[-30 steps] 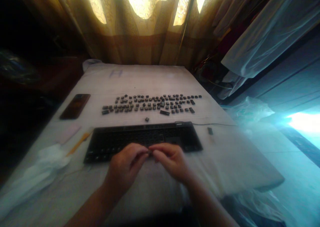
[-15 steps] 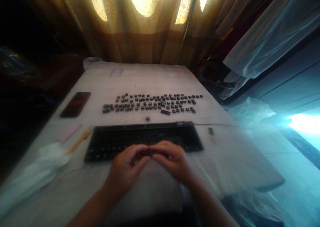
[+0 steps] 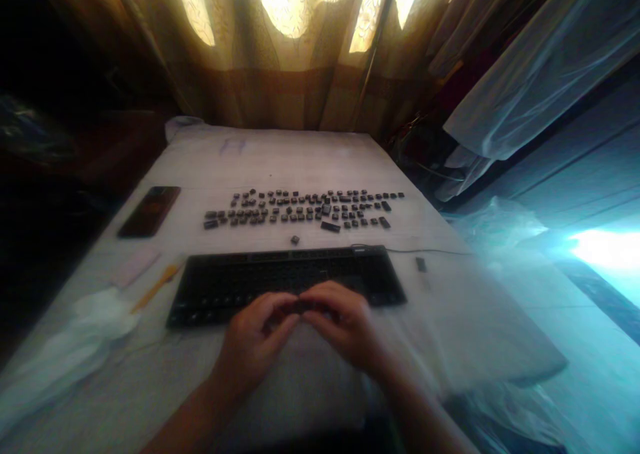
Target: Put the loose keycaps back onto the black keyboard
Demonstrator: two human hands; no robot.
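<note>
Over the front edge of a black keyboard (image 3: pixel 210 284), my left hand (image 3: pixel 253 337) and my right hand (image 3: pixel 345 321) meet fingertip to fingertip. Both are closed in a pinch on a small dark keycap (image 3: pixel 301 306), mostly covered by the fingers. The lower middle of the keyboard is hidden behind my hands. Beyond it, rows of loose black keycaps (image 3: pixel 285 218) lie spread across the white-covered table (image 3: pixel 300 161). One single keycap (image 3: pixel 295 239) sits apart, just behind the keyboard.
At the left lie a dark phone (image 3: pixel 150 212), a pink flat piece (image 3: pixel 135 266), an orange tool (image 3: pixel 155 289) and a crumpled white cloth (image 3: pixel 95 321). A small dark piece (image 3: pixel 421 264) and the keyboard's cable (image 3: pixel 430 251) are on the right. Curtains (image 3: pixel 300 87) hang behind the table.
Both hands stay together over the keyboard, with only a slight shift of the fingers around the keycap. The view has moved very slightly.
</note>
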